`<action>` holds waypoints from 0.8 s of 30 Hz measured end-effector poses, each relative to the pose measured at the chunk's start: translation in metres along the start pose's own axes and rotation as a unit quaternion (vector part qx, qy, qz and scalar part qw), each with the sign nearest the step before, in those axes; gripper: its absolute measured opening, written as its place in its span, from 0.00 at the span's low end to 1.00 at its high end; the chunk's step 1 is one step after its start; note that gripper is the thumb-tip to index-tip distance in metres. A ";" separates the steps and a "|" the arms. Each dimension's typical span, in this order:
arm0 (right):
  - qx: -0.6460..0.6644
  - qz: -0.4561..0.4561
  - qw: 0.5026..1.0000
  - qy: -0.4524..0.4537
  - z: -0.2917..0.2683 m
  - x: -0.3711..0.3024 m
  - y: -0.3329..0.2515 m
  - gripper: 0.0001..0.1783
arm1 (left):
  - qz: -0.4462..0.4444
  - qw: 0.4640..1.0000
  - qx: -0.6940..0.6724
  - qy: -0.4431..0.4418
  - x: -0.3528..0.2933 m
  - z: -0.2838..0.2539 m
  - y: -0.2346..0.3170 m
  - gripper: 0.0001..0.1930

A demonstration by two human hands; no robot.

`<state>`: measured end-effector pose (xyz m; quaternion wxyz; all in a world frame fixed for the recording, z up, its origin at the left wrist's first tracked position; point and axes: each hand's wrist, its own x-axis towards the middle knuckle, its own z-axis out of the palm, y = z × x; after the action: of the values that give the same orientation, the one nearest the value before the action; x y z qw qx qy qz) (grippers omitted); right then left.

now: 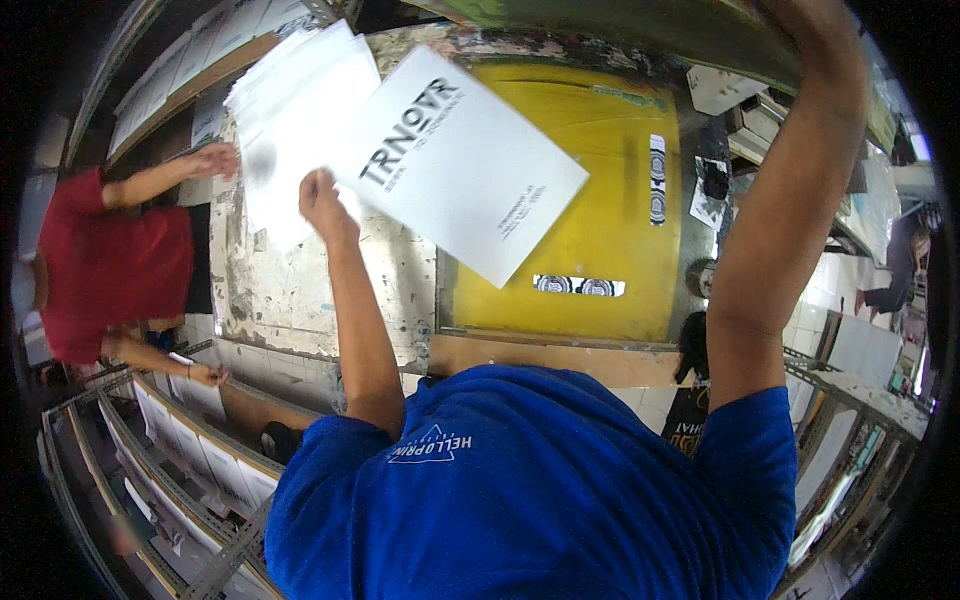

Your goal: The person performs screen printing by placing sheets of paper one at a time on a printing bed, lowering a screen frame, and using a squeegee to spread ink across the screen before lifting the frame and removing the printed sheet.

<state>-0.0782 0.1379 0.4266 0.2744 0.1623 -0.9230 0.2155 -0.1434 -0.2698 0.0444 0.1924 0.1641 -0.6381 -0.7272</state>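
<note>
A white sheet with black printing (470, 150) slants over the yellow flat bed (610, 210), looking slightly blurred. My left hand (325, 205) is closed at its left corner, beside a loose stack of white paper (300, 110). Patterned black-and-white strips (657, 180) lie on the bed's right side and near its front edge. High up on the right, my right hand (800, 12) reaches to the picture's upper rim, next to a long dark raised panel (640, 30). Its fingers are out of sight, so any grip is hidden.
At the left stands a co-worker in a red shirt (120, 260), one hand (212, 160) close to the paper stack. Metal racks (190, 450) with white sheets fill the lower left. A paint-spotted board (290, 300) adjoins the bed. Another person (900, 265) is far right.
</note>
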 end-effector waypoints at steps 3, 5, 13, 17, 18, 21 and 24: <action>-0.005 -0.015 1.000 0.005 0.010 -0.002 -0.006 0.23 | 0.025 0.996 0.019 0.086 0.003 -0.096 0.001 0.05; -0.086 -0.043 0.991 0.097 0.029 -0.010 -0.012 0.23 | 0.019 0.989 0.000 0.144 0.008 -0.139 0.000 0.06; -0.015 -0.019 0.999 0.041 0.018 -0.010 -0.003 0.24 | -0.029 0.870 0.203 0.448 0.018 -0.198 0.034 0.17; 0.017 -0.049 0.998 0.044 0.020 -0.011 0.001 0.23 | 0.220 0.827 0.324 0.404 0.023 -0.142 0.019 0.28; 0.048 -0.037 0.998 0.028 0.018 -0.008 0.009 0.22 | 0.292 0.848 0.348 0.272 0.025 -0.119 0.015 0.23; 0.116 0.029 0.992 -0.030 0.014 -0.002 0.017 0.21 | 0.296 0.910 0.289 0.010 0.006 -0.020 -0.011 0.23; 0.102 0.019 0.994 -0.038 0.012 -0.004 0.009 0.21 | 0.297 0.785 0.527 -0.134 -0.018 0.030 -0.038 0.17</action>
<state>-0.0837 0.1408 0.4126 0.2167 0.1801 -0.9089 0.3072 -0.1448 -0.2302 0.0105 0.1951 -0.0570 -0.9587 -0.1988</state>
